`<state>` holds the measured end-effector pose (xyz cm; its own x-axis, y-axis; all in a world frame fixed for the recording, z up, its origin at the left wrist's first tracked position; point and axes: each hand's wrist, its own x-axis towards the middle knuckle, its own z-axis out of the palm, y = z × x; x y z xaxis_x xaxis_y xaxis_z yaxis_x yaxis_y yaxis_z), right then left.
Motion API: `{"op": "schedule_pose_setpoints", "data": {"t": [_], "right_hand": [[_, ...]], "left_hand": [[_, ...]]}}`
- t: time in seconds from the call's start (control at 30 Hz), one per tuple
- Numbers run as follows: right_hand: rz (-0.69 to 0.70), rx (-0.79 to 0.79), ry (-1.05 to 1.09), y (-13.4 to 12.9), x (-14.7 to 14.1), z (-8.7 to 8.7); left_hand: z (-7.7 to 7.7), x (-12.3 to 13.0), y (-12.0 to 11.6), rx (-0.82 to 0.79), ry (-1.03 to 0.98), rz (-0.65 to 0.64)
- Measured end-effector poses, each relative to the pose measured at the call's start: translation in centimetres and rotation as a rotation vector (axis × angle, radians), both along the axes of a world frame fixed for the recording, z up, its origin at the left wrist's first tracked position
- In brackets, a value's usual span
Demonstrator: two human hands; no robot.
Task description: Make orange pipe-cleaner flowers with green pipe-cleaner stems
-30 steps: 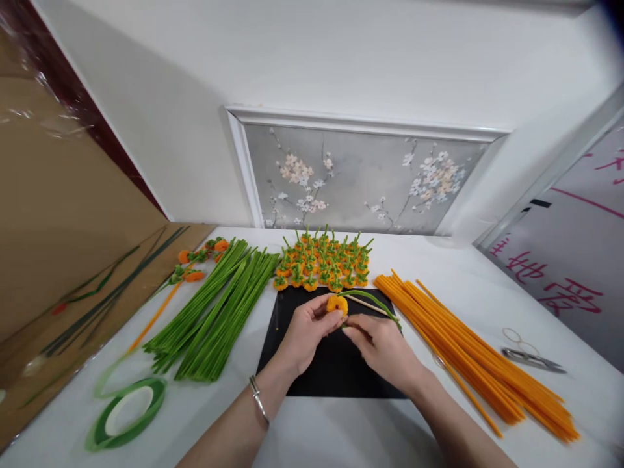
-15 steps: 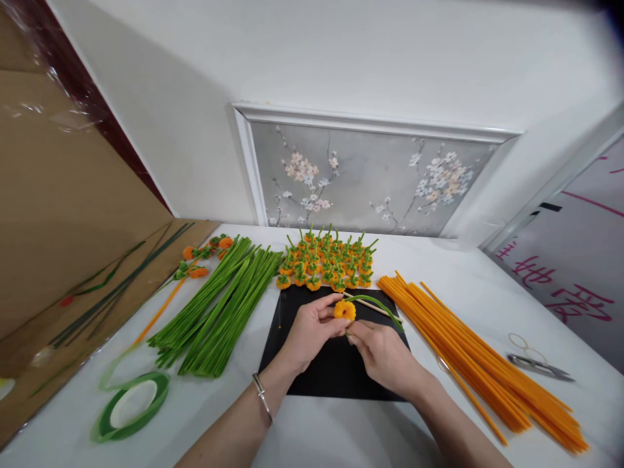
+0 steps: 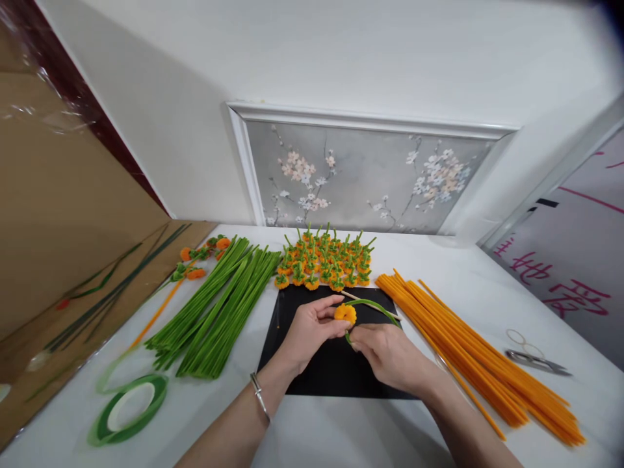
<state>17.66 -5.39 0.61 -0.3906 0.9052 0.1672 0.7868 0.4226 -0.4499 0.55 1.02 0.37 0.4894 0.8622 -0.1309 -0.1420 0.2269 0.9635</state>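
Observation:
Over a black mat, my left hand pinches a small yellow-orange fuzzy flower between thumb and fingers. Close on its right, my right hand has its fingers closed on a green stem. The stem arches from behind the flower over the right hand, and a short green piece shows between the hands. A thin wooden stick lies on the mat behind the hands. Rows of orange flowers with green stems stand just past the mat.
Green fuzzy stems and a roll of green tape lie on the left, near several loose orange flowers. Orange fuzzy stems and scissors are on the right. A framed floral panel is on the wall behind.
My right hand has moved slightly away from the flower, and more of the green piece shows between the hands. The flower has turned a little in my left hand.

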Motion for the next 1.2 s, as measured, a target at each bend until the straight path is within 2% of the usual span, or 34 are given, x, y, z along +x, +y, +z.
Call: {"op": "schedule_pose_setpoints", "data": {"t": [0.2, 0.43, 0.57, 0.67, 0.77, 0.87, 0.93, 1.2], "right_hand": [[-0.077, 0.014, 0.057, 0.0, 0.6, 0.8], [-0.079, 0.033, 0.114, 0.1, -0.5, 0.2], [-0.006, 0.064, 0.074, 0.0, -0.9, 0.3], [-0.068, 0.015, 0.142, -0.2, -1.0, 0.6], [-0.179, -0.05, 0.298, -0.1, -1.1, 0.3], [-0.292, 0.003, 0.423, 0.2, -1.1, -0.3], [-0.314, 0.037, 0.461, 0.3, -1.0, -0.6], [-0.23, 0.122, 0.29, 0.0, -1.3, -0.2]], "left_hand": [[0.2, -0.2, 0.3, 0.108, -0.016, -0.045], [0.0, -0.4, 0.5, 0.146, 0.022, -0.032], [-0.1, -0.7, 1.0, 0.175, 0.027, 0.054], [-0.1, -1.1, 1.4, 0.215, 0.039, 0.11], [0.2, -1.1, 1.4, 0.23, 0.059, 0.046], [0.4, -1.0, 1.1, 0.21, 0.044, -0.058], [0.5, -1.0, 0.9, 0.196, 0.04, -0.095], [0.5, -0.9, 0.8, 0.238, 0.068, -0.026]]}}
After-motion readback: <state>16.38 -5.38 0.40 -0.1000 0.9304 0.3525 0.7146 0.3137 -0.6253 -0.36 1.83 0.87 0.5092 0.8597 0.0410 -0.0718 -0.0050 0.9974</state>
